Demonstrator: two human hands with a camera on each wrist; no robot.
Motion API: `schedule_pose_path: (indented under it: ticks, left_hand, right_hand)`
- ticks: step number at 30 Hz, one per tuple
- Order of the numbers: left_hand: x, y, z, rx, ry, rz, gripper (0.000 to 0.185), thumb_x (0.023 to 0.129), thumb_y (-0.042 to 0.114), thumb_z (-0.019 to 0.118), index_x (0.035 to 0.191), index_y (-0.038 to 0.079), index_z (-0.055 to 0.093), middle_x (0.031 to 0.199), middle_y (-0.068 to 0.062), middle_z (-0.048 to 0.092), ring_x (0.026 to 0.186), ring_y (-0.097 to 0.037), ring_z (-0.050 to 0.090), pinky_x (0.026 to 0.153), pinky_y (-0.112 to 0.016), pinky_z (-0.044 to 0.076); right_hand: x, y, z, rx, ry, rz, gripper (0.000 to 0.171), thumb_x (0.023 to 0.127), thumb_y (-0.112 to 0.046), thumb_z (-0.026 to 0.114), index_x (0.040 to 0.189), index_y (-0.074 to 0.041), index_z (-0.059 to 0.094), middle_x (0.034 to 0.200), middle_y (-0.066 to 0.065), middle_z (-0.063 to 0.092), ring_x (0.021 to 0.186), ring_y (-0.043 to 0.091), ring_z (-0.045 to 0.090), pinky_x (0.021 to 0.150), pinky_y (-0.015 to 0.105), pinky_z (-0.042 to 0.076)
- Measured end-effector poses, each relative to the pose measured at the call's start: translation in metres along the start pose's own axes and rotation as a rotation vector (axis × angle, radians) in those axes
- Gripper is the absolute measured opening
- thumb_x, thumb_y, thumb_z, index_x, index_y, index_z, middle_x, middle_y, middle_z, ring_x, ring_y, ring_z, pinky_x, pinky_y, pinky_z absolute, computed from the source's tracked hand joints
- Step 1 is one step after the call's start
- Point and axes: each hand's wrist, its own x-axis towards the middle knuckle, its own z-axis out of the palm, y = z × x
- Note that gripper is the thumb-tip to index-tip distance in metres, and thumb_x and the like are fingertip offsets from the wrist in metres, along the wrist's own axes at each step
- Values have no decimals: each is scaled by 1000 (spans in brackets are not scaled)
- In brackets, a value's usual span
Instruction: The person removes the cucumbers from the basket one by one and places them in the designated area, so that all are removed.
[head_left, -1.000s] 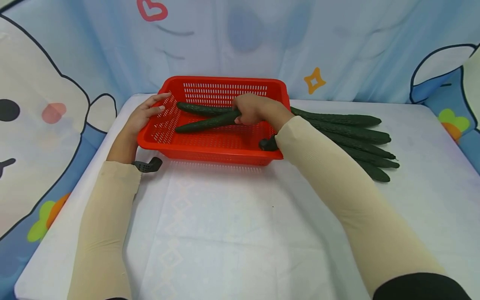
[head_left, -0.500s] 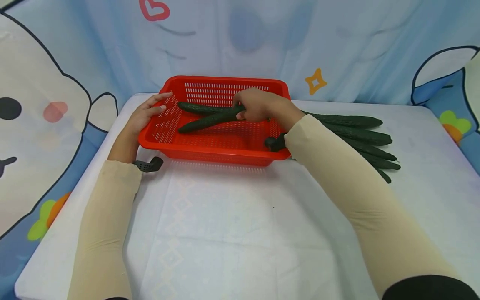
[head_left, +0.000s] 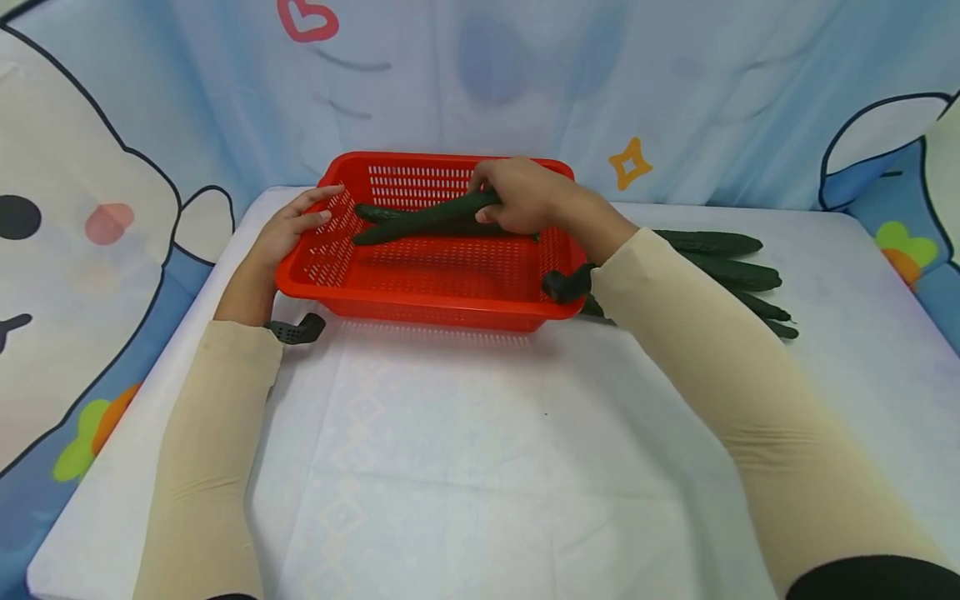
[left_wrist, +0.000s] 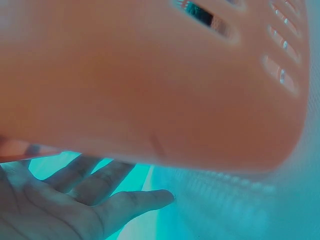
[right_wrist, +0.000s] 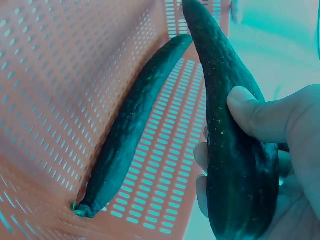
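A cucumber (head_left: 420,222) is gripped by my right hand (head_left: 525,196) over the red plastic basket (head_left: 420,304). In the right wrist view the thumb (right_wrist: 245,102) lies on its near side and the fingers wrap behind. Below it, a second cucumber (right_wrist: 130,125) lies on the slotted basket floor along the far wall; in the head view the held one partly covers it. My left hand (head_left: 294,229) touches the basket's left end with its fingers spread and fairly straight. From the left wrist view, this hand (left_wrist: 75,205) shows beside the basket's outer wall (left_wrist: 150,100).
Several more cucumbers (head_left: 731,271) lie side by side on the white-covered table (head_left: 442,467), right of the basket and partly hidden by my right forearm. A printed blue curtain (head_left: 525,83) hangs behind the table.
My right hand has moved slightly up and to the right, raising the cucumber it grips across the one in the basket. My left hand and the basket have stayed in place.
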Motion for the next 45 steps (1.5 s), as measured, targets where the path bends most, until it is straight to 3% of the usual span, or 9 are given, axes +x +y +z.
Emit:
schedule_pose_path:
  ticks: [4,11,19,26,31,45]
  left_hand:
    - [0,0,0,-10,-1,-2,42,95,13,46,135,25,45,145,-8,28,123,-26,41,82,-33,53]
    - [0,1,1,-11,-19,6,42,97,12,43,137,24,43,145,-9,27,117,-26,47,81,-33,53]
    - [0,1,2,10,11,-5,45,96,13,46,139,24,41,146,-9,27,117,-26,47,79,-33,55]
    - [1,0,-1,9,11,-3,43,95,15,48,136,25,44,144,-8,29,120,-27,43,79,-33,54]
    - [1,0,-2,17,-4,8,43,95,13,46,137,25,43,145,-8,27,124,-27,38,80,-31,54]
    - [-8,6,6,15,-30,1,48,96,13,46,142,22,35,147,-9,23,123,-25,38,80,-29,55]
  right_hand:
    - [-6,-2,-2,6,28,-27,35,92,-26,53,122,-9,43,99,6,55,81,21,50,74,33,43]
    - [-27,-5,-3,28,122,-74,34,91,-25,55,121,-12,44,112,5,55,91,20,51,77,35,45]
    - [-59,-12,-5,45,194,-91,33,91,-23,57,119,-12,44,106,3,55,85,18,52,76,34,46]
    - [-96,-17,0,73,279,-107,29,89,-20,59,114,-11,47,97,-2,61,73,14,55,67,28,46]
    - [-122,-21,4,73,312,-85,32,88,-19,62,116,-11,48,107,0,58,77,12,53,69,28,46]
    - [-178,-24,21,53,370,-36,34,84,-17,66,114,-17,49,93,-10,59,67,4,50,59,22,44]
